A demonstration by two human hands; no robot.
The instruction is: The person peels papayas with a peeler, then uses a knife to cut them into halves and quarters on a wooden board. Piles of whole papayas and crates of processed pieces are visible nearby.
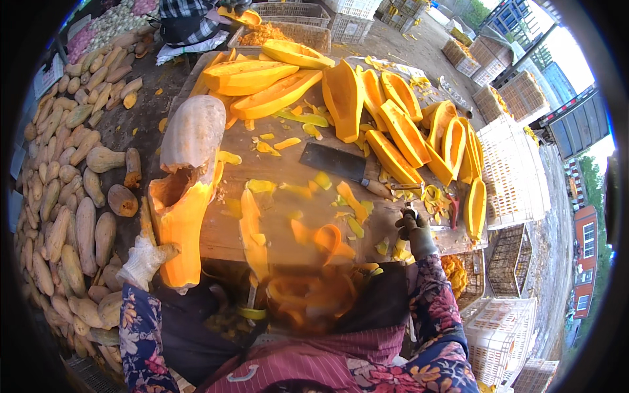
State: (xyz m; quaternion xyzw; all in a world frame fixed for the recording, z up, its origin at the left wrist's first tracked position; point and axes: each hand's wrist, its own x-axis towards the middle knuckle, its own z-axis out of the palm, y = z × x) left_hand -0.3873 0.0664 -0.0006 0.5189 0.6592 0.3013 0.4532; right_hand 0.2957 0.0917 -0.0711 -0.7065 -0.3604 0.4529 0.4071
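My left hand [150, 260], in a pale glove, grips a peeled orange squash piece [182, 240] at the table's left edge. The piece has a hollow, ragged upper end. Right beyond it is an unpeeled, tan squash bulb [194, 130] with a broken rim; whether they touch I cannot tell. My right hand [417, 231], in a dark-fingered glove, closes on the handle of a metal peeler [408, 187] at the table's right side. Left of the peeler lies a cleaver [334, 161] with a wooden handle. Peel strips [253, 231] are scattered between my hands, some blurred.
Peeled squash halves [403, 132] cover the table's [275, 167] far and right sides. A red-handled tool [454, 209] lies beside my right hand. Unpeeled squashes [86, 236] are heaped at left. Plastic crates [511, 172] stand at right. Another person [189, 24] sits beyond the table.
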